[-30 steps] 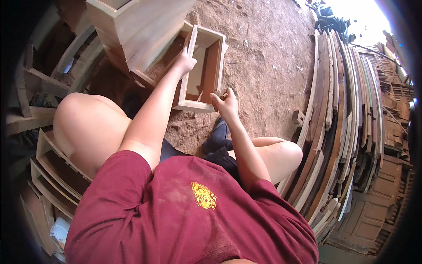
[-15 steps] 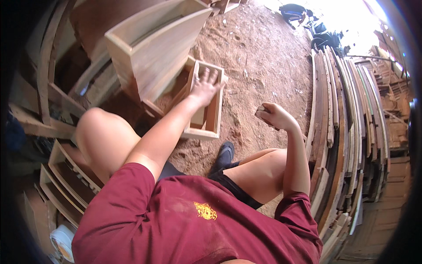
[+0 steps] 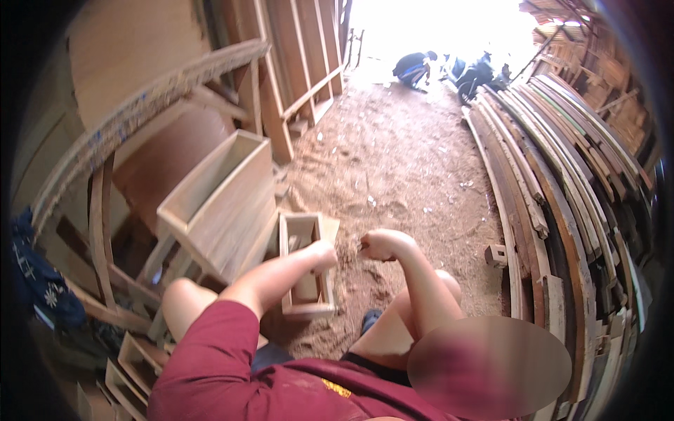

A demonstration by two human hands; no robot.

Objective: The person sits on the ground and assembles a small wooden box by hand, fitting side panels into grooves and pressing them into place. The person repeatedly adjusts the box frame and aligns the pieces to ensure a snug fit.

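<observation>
A small open wooden drawer (image 3: 309, 309) stands on the dirt floor in front of me. My left hand (image 3: 323, 257) lies over its right rim with the fingers curled down; the fingertips are hidden. Just right of the drawer, my right hand (image 3: 388, 244) is raised and closed around a small dark, block-like piece, mostly covered by the fingers. The two hands are apart. Behind the drawer on the left, a larger, deep wooden drawer (image 3: 232, 224) leans with its open side up.
Long boards (image 3: 540, 210) are stacked along the right side. A wooden frame (image 3: 151, 105) and panels stand at the left. Several small wooden boxes (image 3: 133, 365) lie at lower left. Far off, a person (image 3: 415, 70) crouches near the bright opening. A small block (image 3: 496, 255) sits beside the boards.
The view has tilted up toward the opening. My left hand has gone from spread fingers on the drawer to curled at its right rim. My right hand has come nearer to it.
</observation>
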